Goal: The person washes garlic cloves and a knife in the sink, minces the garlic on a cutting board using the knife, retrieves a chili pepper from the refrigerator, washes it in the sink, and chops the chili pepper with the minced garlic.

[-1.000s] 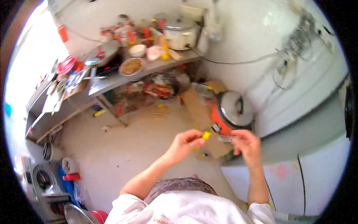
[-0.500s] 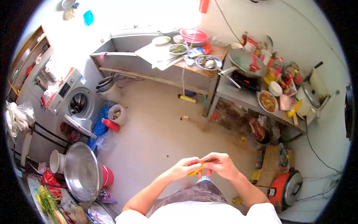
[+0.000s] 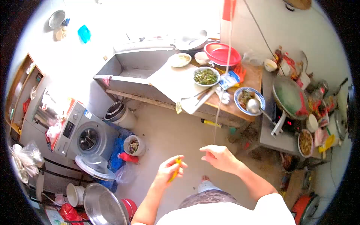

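My left hand (image 3: 169, 172) is closed around a small, narrow yellow object (image 3: 175, 170), which may be a packet; its kind is too small to make out. To the right, my right hand (image 3: 219, 157) is held in the air, its fingers loosely bent and pointing left, with nothing visible between them. A gap separates the two hands. Both are above the bare floor, in front of my body. Ahead, on the counter, are a bowl of chopped greens (image 3: 205, 76), a blue-rimmed bowl (image 3: 256, 90) with a ladle (image 3: 254, 106) in it, and a knife (image 3: 204, 98).
A wok (image 3: 290, 98) sits on the cooktop to the right. Red basins (image 3: 222, 54) stand by the window. At the left are a washing machine (image 3: 73, 129) with its door open, a waste bucket (image 3: 139, 145) and a large steel basin (image 3: 103, 206). A cord (image 3: 228, 48) hangs ahead.
My hands have come apart: the yellow object stays in the left, and the right has let go of it. The view has shifted, bringing the counter closer.
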The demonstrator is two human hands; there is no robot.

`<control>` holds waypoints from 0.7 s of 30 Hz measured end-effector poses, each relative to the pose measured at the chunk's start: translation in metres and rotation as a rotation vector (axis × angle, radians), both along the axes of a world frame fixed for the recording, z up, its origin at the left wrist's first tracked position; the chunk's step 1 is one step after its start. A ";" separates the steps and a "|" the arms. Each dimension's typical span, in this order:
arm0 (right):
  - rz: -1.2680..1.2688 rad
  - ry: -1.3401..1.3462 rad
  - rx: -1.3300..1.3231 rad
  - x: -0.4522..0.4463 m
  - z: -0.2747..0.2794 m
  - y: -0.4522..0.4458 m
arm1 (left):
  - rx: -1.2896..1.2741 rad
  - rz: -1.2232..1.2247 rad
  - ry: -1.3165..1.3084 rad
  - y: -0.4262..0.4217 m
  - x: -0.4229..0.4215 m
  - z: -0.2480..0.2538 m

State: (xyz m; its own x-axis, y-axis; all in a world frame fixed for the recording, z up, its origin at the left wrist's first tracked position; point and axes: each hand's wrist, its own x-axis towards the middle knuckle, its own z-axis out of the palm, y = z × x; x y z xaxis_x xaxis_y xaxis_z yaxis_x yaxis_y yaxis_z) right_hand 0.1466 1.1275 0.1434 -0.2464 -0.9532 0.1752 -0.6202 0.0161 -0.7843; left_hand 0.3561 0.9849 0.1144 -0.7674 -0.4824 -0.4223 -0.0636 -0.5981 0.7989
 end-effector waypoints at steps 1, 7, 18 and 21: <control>0.029 0.038 -0.043 -0.008 0.002 -0.032 | 0.044 0.082 0.045 -0.031 0.004 -0.003; 0.199 0.178 -0.117 -0.041 -0.020 -0.233 | 0.263 0.422 0.219 -0.202 0.048 -0.038; -0.416 0.399 0.053 -0.179 -0.010 -0.458 | 0.114 0.255 0.157 -0.520 -0.083 -0.001; -0.575 0.337 0.047 -0.223 -0.005 -0.492 | 0.168 0.252 0.190 -0.578 -0.155 0.004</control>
State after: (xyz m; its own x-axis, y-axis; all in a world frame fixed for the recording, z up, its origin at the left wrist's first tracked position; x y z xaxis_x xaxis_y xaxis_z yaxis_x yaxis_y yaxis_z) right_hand -0.0765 0.6352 0.1385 -0.6566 -0.6950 0.2929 -0.7136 0.4468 -0.5396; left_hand 0.2012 0.4068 0.1185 -0.7054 -0.6028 -0.3730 0.2430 -0.7000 0.6716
